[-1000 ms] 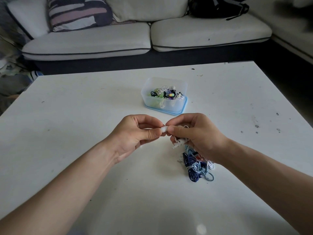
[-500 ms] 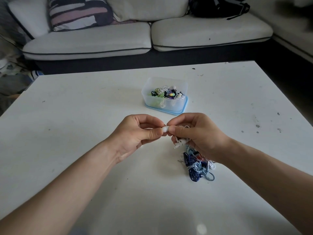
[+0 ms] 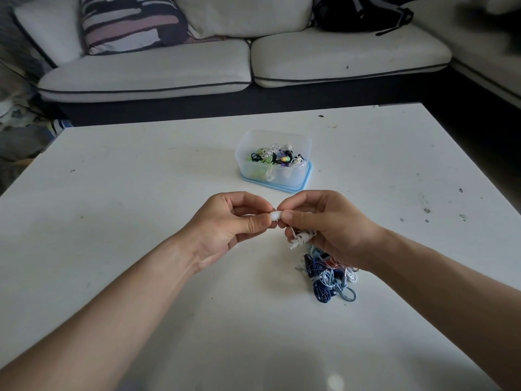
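Observation:
My left hand and my right hand meet above the middle of the white table. Between their thumbs and forefingers they pinch a small white earphone piece. A wound bundle of white cable hangs from under my right hand's fingers. Below that hand, a tangle of blue and white earphone cables lies on the table, partly hidden by my wrist.
A clear plastic box on a blue lid holds several coloured earphones, just beyond my hands. A white sofa with a striped cushion and a black bag stands behind the table. Small dark specks mark the table's right side.

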`<state>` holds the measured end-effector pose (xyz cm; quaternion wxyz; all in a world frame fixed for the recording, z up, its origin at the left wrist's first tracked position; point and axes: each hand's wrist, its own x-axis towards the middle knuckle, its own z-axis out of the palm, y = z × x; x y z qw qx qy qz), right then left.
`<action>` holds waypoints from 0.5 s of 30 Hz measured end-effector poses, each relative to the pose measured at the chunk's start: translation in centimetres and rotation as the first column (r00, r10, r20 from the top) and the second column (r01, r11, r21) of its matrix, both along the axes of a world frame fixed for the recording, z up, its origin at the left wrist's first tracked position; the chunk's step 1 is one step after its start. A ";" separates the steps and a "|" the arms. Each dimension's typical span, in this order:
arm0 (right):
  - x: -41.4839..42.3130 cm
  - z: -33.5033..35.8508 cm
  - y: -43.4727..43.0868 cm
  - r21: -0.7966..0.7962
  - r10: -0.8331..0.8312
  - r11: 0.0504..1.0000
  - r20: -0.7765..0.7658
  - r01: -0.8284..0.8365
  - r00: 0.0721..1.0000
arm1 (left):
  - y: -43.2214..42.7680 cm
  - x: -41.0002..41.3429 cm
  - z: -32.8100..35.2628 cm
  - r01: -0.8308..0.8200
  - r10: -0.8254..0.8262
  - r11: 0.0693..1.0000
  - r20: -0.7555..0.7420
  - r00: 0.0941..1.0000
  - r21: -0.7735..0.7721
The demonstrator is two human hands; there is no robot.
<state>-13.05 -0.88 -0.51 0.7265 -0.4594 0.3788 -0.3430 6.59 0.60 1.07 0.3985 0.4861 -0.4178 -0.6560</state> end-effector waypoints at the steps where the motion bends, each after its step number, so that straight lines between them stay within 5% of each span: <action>1: 0.0 0.0 0.0 0.006 0.004 1.000 0.004 -0.004 1.000 | 0.0 0.0 0.0 0.004 -0.004 1.000 -0.005 1.000 0.000; 9: 0.2 0.2 0.3 0.071 -0.030 0.997 0.039 0.028 0.999 | 0.3 0.0 0.0 -0.005 0.006 1.000 -0.026 1.000 0.011; 15: 0.6 0.2 0.5 0.159 -0.184 0.972 0.044 0.175 0.982 | 1.6 -1.4 0.2 0.104 -0.110 0.992 0.092 0.990 0.071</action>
